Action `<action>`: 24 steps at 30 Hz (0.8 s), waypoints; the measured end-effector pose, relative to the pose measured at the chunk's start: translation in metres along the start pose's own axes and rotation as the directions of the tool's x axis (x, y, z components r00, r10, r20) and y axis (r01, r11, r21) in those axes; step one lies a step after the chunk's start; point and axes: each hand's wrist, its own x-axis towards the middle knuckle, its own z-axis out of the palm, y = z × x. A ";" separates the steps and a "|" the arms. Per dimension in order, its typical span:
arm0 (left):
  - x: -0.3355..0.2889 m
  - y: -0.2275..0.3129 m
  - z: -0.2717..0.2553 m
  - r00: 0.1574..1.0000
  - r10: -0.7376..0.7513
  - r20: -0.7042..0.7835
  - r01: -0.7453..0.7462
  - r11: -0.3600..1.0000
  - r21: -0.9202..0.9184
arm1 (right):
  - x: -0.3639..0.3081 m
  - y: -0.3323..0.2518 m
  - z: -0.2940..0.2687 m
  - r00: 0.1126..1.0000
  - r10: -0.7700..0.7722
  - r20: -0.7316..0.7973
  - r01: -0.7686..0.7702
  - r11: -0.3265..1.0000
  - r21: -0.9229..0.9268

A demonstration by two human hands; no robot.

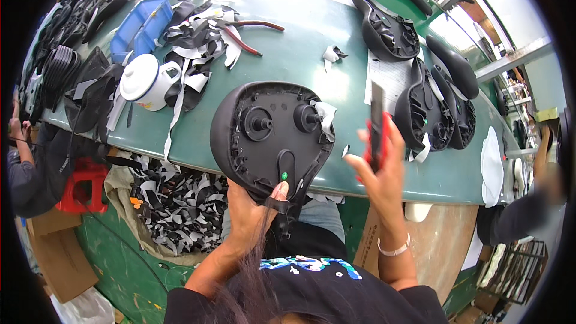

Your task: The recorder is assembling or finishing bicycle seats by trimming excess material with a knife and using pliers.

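Observation:
A black bicycle saddle (273, 144) is held bottom-up over the table's near edge, its plastic base showing two round posts and a green dot. My left hand (245, 213) grips its narrow end from below, thumb over the rim. A pale strip of trimmed cover (326, 115) hangs from the saddle's right side. To the right, apart from the saddle, my right hand (387, 174) is closed round a red and black utility knife (377, 129) pointing up and away. A small white scrap (345, 151) lies between the saddle and this hand.
Several saddles (387, 27) sit at the right, some bottom-up. Scraps (198, 36), red-handled pliers (243, 42), a blue bin (141, 27) and a white lidded mug (147, 81) stand left. Below is a sack of offcuts (174, 204). Other people work at both sides.

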 end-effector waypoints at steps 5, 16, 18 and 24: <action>0.008 0.017 -0.025 0.994 -0.105 0.036 0.105 0.994 0.006 | 0.072 0.024 0.027 0.984 -0.170 -0.054 0.149 0.949 -0.279; 0.142 0.086 -0.019 0.862 -0.282 0.421 0.383 0.907 -0.177 | 0.085 0.037 -0.053 0.989 0.092 -0.112 -0.070 0.981 0.183; 0.161 0.086 -0.001 0.897 0.045 0.439 0.247 0.774 -0.583 | 0.078 0.041 -0.057 0.984 0.132 -0.118 -0.091 0.949 0.303; 0.151 0.081 0.003 0.114 -0.070 0.991 -0.573 0.810 0.123 | 0.076 0.023 -0.080 0.951 -0.246 0.188 0.309 0.758 -0.575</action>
